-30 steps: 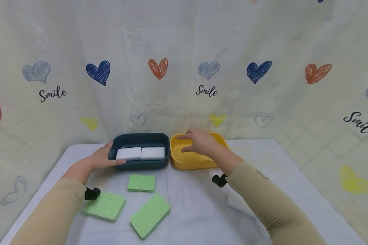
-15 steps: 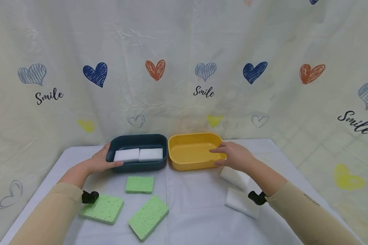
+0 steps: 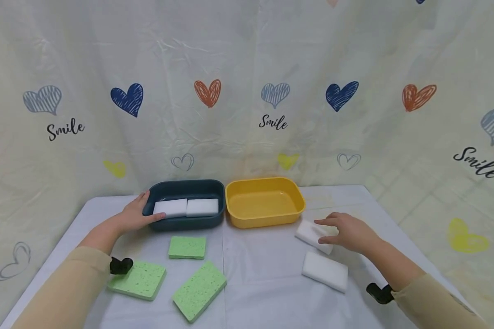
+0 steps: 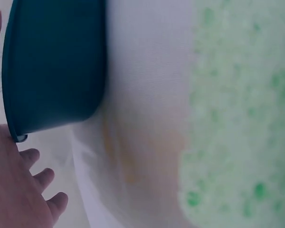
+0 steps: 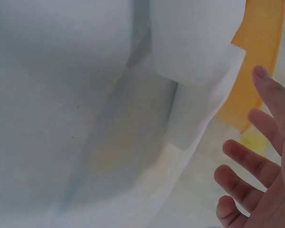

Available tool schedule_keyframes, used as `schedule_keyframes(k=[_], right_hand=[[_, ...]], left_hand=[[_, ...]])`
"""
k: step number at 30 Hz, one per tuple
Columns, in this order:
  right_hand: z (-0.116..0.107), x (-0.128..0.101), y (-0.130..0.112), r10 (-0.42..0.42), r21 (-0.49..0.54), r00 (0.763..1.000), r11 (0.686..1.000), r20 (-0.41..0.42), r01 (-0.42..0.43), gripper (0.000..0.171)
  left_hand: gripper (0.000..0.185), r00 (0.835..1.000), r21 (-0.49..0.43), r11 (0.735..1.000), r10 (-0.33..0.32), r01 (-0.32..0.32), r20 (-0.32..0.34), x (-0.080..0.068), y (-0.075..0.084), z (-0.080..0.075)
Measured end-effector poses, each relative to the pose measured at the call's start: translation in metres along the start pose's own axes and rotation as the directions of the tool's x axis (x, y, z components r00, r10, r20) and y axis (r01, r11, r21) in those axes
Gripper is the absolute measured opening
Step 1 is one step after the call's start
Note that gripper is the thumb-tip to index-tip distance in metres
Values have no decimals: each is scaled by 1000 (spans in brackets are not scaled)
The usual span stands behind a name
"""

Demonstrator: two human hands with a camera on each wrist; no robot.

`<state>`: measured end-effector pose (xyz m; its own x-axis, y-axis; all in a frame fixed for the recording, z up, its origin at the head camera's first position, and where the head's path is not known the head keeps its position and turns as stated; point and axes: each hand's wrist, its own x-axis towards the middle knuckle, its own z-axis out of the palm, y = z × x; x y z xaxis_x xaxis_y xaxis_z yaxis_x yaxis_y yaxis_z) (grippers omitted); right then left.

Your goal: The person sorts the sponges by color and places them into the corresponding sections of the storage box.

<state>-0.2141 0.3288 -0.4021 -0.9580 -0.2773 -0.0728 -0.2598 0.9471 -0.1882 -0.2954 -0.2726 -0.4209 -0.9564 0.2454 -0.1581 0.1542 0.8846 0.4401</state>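
Observation:
My left hand (image 3: 133, 214) rests against the left end of a dark teal bin (image 3: 185, 223), thumb at its front rim, fingers along its side. In the left wrist view several fingers (image 4: 43, 179) hang relaxed below the bin's rim. Two white sponge blocks (image 3: 170, 208) lie side by side inside the bin. My right hand (image 3: 351, 233), thumb and fingers spread, is over a white sponge (image 3: 310, 234) on the table, partly covering it; contact is unclear. Nearer me lies another white sponge (image 3: 325, 271). The right wrist view shows nothing within that hand's grasp.
A yellow bin (image 3: 265, 201) stands right of the teal one, with no contents visible. Three green sponges lie on the left half of the white-covered table: a small one (image 3: 187, 247), a tilted one (image 3: 199, 291) and one by the left wrist (image 3: 142, 279). A heart-printed curtain (image 3: 238, 91) hangs behind.
My right hand has moved right and toward me, from over the yellow bin past its right end to the white sponge. The left hand stays at the teal bin.

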Motion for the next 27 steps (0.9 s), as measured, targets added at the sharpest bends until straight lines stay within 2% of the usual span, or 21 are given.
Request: schedule_keyframes(k=[7,12,27], right_hand=[[5,-5,4,51,26,996,998,78,-54,75],[9,-7,6,79,21,990,996,118,-82,78],[15,-9,12,67,36,987,997,146,-73,77]], left_hand=[[119,999,59,998,-17,19,-27,-2,1,3],[123,999,99,995,-26,28,-22,-2,4,2],[127,1000,100,995,-28,28,-3,-1,3,0]])
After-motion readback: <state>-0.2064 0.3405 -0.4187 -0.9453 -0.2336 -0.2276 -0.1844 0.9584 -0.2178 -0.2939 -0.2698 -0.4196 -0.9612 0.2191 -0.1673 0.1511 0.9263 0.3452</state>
